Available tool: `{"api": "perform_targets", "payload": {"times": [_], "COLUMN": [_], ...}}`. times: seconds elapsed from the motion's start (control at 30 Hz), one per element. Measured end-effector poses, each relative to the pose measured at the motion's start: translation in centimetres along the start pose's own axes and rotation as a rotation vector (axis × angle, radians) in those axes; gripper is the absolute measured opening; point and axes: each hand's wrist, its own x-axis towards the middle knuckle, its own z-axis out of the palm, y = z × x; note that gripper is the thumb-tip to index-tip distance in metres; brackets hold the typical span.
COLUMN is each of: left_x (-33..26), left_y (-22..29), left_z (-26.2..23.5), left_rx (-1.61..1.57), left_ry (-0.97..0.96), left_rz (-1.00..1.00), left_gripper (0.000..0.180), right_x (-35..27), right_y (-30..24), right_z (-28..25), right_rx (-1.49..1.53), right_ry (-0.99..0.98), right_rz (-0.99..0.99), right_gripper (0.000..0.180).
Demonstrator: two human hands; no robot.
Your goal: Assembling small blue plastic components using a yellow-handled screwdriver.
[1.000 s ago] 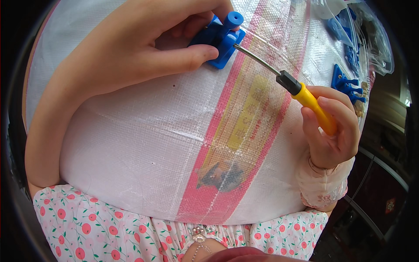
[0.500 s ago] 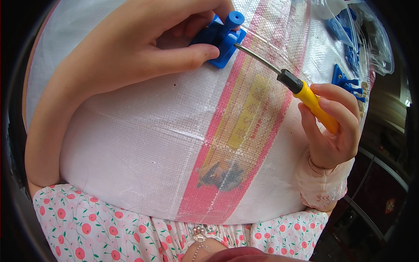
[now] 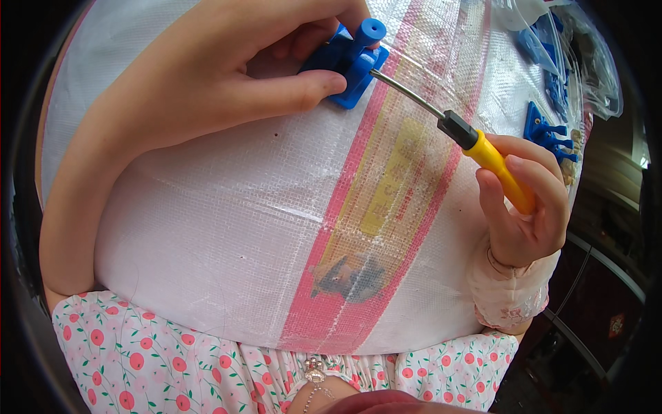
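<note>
A: What lies underneath?

B: A white woven plastic sheet with pink bands (image 3: 207,228). A crumpled clear plastic bag (image 3: 603,83) sits at its far right.

A: And the hands?

B: The bare left hand (image 3: 227,76) grips a blue plastic piece with a round knob (image 3: 356,79) near the sheet's far side, thumb pressed on it, other fingers partly hidden. The right hand (image 3: 531,200) has its fingers curled around a yellow-handled screwdriver with a black collar (image 3: 507,172).

A: Which step is this?

B: Driving or loosening a screw, I'd judge; the slim steel tip (image 3: 376,73) meets the blue piece's side. I can't see a screw.

A: The next move?

B: Probably calls for a firm left hold and a straight, seated tip while the handle turns.
</note>
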Motion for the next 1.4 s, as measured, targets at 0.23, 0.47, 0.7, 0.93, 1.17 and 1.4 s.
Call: {"api": "perform_targets", "payload": {"times": [0.23, 0.47, 0.7, 0.93, 1.17, 1.4], "left_x": [0.0, -0.9, -0.9, -1.0, -1.1, -1.1], "left_y": [-0.5, -2.6, -2.4, -2.1, -2.3, -2.2], "left_z": [0.2, 2.1, 2.0, 1.9, 2.0, 2.0], "left_rx": [-0.031, -0.072, -0.082, -0.070, -0.084, -0.083], "left_ry": [0.000, 0.251, 0.236, 0.247, 0.240, 0.240], "left_rz": [-0.015, 0.130, 0.113, 0.114, 0.099, 0.095], "left_gripper": [0.030, 0.032, 0.032, 0.032, 0.031, 0.031], "right_x": [-0.1, 0.3, 0.2, 0.3, 0.2, 0.1], "right_y": [-0.1, -0.2, -0.5, -0.3, -0.2, -0.2], "right_z": [0.2, -0.3, -0.1, 0.0, 0.1, 0.0], "right_rx": [-0.009, -0.138, 0.012, 0.005, 0.036, 0.005], "right_ry": [0.025, -0.011, -0.014, -0.003, 0.024, 0.015], "right_rz": [0.020, -0.070, 0.013, 0.001, 0.020, 0.010], "right_gripper": [0.041, 0.044, 0.038, 0.036, 0.036, 0.038]}}
